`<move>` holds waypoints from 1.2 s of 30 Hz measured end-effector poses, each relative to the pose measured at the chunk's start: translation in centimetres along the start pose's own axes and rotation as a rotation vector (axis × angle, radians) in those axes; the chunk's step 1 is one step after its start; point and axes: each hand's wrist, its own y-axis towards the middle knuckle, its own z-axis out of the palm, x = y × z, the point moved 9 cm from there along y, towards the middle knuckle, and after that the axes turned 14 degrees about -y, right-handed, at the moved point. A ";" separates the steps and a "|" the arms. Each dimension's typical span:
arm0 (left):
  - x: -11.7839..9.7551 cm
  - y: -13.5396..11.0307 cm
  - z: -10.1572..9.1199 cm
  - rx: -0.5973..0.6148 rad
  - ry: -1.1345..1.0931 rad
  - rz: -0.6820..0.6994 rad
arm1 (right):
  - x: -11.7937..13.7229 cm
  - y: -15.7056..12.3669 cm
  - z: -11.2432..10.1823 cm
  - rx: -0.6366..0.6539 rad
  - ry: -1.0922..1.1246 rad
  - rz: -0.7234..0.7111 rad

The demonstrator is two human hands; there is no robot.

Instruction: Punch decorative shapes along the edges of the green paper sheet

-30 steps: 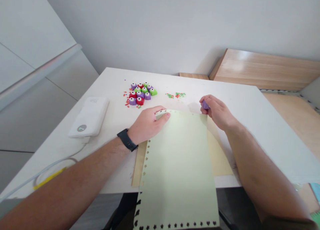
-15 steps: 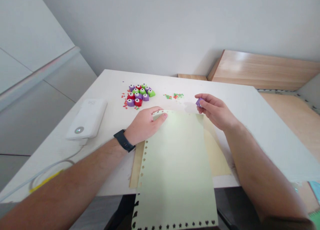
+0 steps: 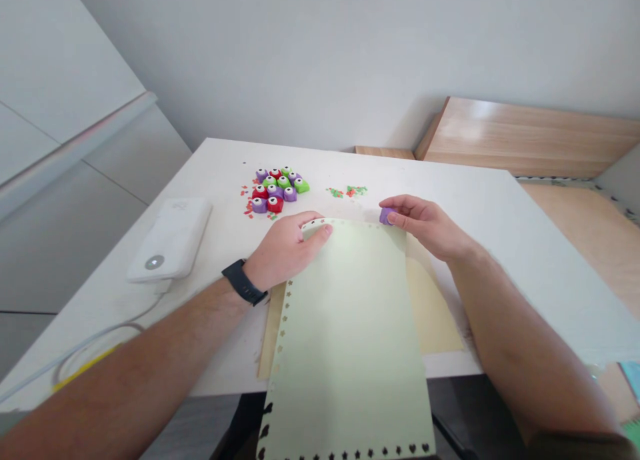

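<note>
A sheet of pale green paper hangs over the table's near edge, with small star and heart holes punched along its left, bottom and top edges. My left hand grips its top left corner, thumb on top. In my right hand, a purple craft punch is pinched between thumb and fingers at the sheet's top right corner. Whether the paper sits inside its slot I cannot tell. Several red, green and purple craft punches stand in a group beyond my left hand.
Red and green paper bits lie on the white table. A white power bank with a cable is at left. Under the green sheet lies a cream-coloured sheet. A wooden panel stands at the back right.
My right hand has moved left and slightly down with the purple craft punch, bringing it to the paper's top edge. My left hand keeps its hold on the sheet.
</note>
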 end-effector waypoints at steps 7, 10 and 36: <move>-0.2 0.0 0.0 0.001 -0.013 0.001 | -0.1 -0.1 0.0 -0.001 0.025 0.014; -0.3 0.0 0.0 0.004 -0.020 -0.005 | -0.1 -0.1 0.0 -0.004 0.036 0.010; 0.1 0.1 -0.1 -0.015 -0.009 -0.005 | 0.1 -0.4 0.0 0.001 0.021 0.012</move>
